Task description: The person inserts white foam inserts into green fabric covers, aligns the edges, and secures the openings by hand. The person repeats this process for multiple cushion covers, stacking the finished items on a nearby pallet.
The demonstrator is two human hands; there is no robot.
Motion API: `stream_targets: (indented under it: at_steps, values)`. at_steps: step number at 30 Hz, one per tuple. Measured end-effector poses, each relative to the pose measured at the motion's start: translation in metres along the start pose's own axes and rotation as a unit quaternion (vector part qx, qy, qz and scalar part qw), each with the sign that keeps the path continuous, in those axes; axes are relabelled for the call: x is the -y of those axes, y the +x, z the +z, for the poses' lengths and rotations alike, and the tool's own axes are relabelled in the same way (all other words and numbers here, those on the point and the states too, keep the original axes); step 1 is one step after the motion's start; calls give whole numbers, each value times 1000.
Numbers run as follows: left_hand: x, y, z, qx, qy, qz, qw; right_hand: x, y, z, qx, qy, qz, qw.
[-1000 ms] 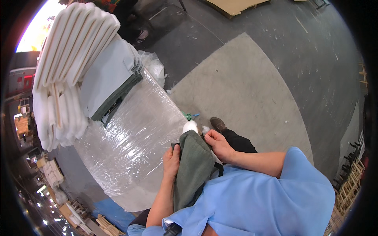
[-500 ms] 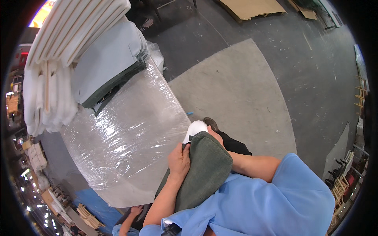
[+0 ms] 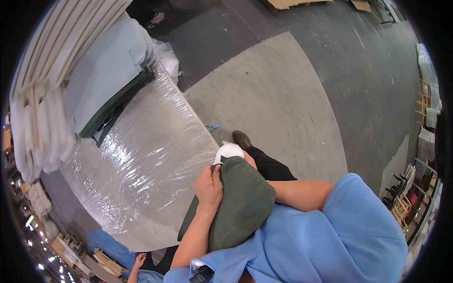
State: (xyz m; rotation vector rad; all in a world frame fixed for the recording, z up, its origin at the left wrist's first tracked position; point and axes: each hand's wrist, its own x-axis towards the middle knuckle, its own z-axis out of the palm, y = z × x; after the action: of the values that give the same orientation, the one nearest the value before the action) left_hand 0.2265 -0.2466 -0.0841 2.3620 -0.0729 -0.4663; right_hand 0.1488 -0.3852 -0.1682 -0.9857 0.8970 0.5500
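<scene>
A dark green fabric cover (image 3: pixel 245 198) lies bunched against my body, with a rounded white padded piece (image 3: pixel 230 150) sticking out of its far end. My left hand (image 3: pixel 209 187) pinches the cover's edge on the left, thumb on top, beside a small dark flap. On the other side, my right hand (image 3: pixel 249 161) grips the cover and padding at the far end; most of its fingers are hidden behind the cloth. Both hands are close to the corner of a table (image 3: pixel 155 179) wrapped in clear plastic film.
Flat grey pieces with dark green edges (image 3: pixel 106 75) are stacked on the table's far left, beside tall white padded panels (image 3: pixel 52 52). A co-worker's hand (image 3: pixel 141 260) shows at the lower left. Cardboard (image 3: pixel 295 4) lies at the far edge. Chair-like wooden frames (image 3: pixel 401 207) stand at right.
The view has shifted, so the table and stacks sit further left. Both hands keep their hold on the cover. The co-worker's arm at lower left has moved left.
</scene>
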Motion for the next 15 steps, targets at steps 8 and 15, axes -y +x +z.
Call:
stream_targets:
  at_steps: [8, 15]
  values:
    - [28, 25, 14, 10, -75, 18, 997, 14, 12, 14, -130, -259, -143, 946]
    - [48, 25, 7, 45, -135, -4, 990, 16, -31, -13, 42, -41, -147, 987]
